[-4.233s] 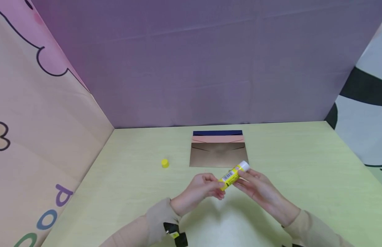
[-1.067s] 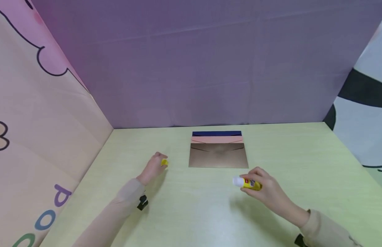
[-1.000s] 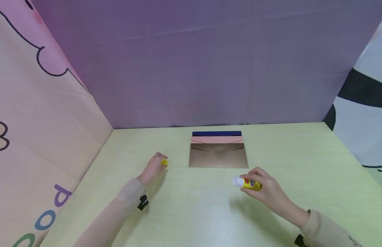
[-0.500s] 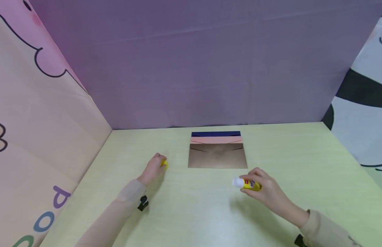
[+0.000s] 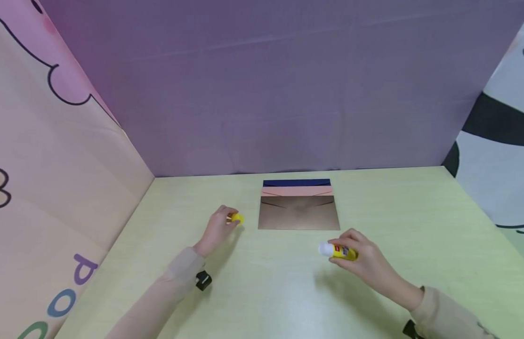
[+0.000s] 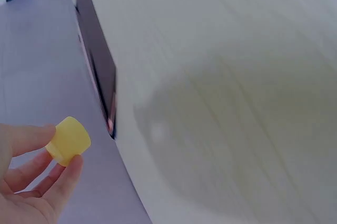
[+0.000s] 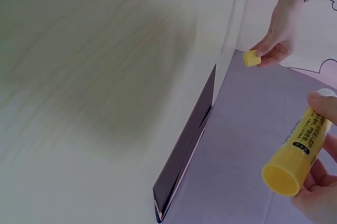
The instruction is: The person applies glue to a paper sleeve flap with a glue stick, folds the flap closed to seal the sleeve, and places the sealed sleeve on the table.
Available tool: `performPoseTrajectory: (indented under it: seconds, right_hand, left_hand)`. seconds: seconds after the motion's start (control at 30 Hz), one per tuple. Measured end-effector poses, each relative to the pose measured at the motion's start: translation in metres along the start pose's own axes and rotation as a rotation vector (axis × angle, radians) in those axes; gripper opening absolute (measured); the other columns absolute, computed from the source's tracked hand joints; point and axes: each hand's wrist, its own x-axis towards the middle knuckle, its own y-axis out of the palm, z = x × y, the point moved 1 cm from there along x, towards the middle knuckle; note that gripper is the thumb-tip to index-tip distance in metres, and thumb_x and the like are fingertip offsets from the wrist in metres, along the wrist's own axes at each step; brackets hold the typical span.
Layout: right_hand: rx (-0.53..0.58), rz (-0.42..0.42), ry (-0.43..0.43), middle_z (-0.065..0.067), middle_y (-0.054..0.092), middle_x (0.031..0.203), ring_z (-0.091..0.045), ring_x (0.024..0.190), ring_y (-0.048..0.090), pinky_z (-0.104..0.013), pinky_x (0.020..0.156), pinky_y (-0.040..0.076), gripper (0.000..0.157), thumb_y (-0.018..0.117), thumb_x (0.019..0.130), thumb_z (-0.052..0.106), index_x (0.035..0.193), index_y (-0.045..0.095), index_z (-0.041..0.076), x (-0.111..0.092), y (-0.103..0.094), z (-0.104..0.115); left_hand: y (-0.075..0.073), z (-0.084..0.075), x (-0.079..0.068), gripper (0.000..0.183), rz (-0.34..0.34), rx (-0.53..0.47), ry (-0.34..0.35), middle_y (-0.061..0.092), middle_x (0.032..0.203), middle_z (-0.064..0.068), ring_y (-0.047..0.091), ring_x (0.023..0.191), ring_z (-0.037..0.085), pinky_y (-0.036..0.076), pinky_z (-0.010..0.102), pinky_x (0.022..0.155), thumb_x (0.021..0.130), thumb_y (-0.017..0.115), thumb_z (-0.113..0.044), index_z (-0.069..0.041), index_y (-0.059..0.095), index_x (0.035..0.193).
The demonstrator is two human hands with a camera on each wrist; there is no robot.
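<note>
Between thumb and fingers my left hand (image 5: 217, 228) pinches a small yellow cap (image 6: 69, 141), held just above the table left of the envelopes. My right hand (image 5: 365, 256) grips a yellow glue stick (image 5: 345, 252) lying sideways in the air, its white end pointing left. In the right wrist view the yellow tube (image 7: 300, 148) shows printed black text and a round yellow end toward the camera. Fingers cover part of the tube. Cap and glue stick are well apart.
A brown envelope (image 5: 299, 214) lies mid-table, overlapping a pink envelope (image 5: 296, 190) and a dark blue envelope (image 5: 296, 182) behind it. A purple cloth wall (image 5: 287, 94) closes the back of the pale table (image 5: 393, 202); printed panels stand at both sides.
Earlier both hands were on the glue stick while the cap lay on the table. The left hand has since reached the cap, and now lifts it slightly right. The right hand has barely moved lately.
</note>
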Motion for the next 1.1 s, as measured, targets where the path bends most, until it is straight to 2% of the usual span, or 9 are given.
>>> performPoseTrajectory:
  seconds: [0.27, 0.53, 0.7, 0.83, 1.1]
  right_hand:
    - [0.015, -0.007, -0.016, 0.004, 0.052, 0.082, -0.002, 0.072, 0.048, -0.018, 0.059, 0.049, 0.033, 0.078, 0.056, -0.004, 0.087, 0.067, 0.001, 0.002, 0.0, 0.002]
    - [0.024, -0.008, -0.035, 0.003, 0.052, 0.083, -0.003, 0.072, 0.048, -0.018, 0.057, 0.049, 0.034, 0.078, 0.056, -0.004, 0.088, 0.067, 0.002, 0.004, 0.0, 0.003]
    - [0.023, -0.01, -0.037, 0.003, 0.051, 0.083, -0.003, 0.072, 0.047, -0.018, 0.056, 0.048, 0.034, 0.078, 0.056, -0.004, 0.088, 0.067, 0.001, 0.004, 0.0, 0.004]
    - [0.019, -0.02, -0.046, 0.003, 0.051, 0.083, -0.004, 0.072, 0.047, -0.018, 0.057, 0.049, 0.035, 0.078, 0.055, -0.005, 0.087, 0.067, 0.001, 0.005, 0.001, 0.005]
    - [0.006, -0.036, -0.059, 0.001, 0.051, 0.085, -0.005, 0.074, 0.047, -0.017, 0.059, 0.049, 0.037, 0.079, 0.053, -0.006, 0.087, 0.067, 0.001, 0.008, 0.001, 0.009]
  left_hand:
    - [0.007, -0.023, -0.003, 0.025, -0.032, -0.155, 0.038, 0.055, 0.093, 0.016, 0.057, 0.086, 0.028, 0.051, 0.028, 0.073, 0.074, 0.065, 0.005, 0.009, 0.058, 0.098]
    - [0.014, -0.047, -0.01, 0.026, 0.009, -0.278, -0.034, 0.057, 0.096, 0.012, 0.058, 0.089, 0.025, 0.051, 0.022, 0.073, 0.074, 0.067, 0.002, 0.003, 0.059, 0.098]
    - [0.017, -0.06, -0.016, 0.027, 0.058, -0.401, -0.027, 0.057, 0.098, 0.015, 0.059, 0.089, 0.029, 0.051, 0.021, 0.072, 0.075, 0.066, 0.003, 0.005, 0.057, 0.1]
    - [0.017, -0.071, -0.022, 0.028, 0.114, -0.482, -0.054, 0.057, 0.101, 0.016, 0.061, 0.088, 0.028, 0.051, 0.022, 0.072, 0.076, 0.065, 0.001, 0.004, 0.055, 0.103]
    - [0.018, -0.088, -0.03, 0.029, 0.199, -0.571, -0.109, 0.057, 0.104, 0.014, 0.059, 0.092, 0.024, 0.05, 0.024, 0.075, 0.078, 0.065, -0.005, 0.001, 0.056, 0.105]
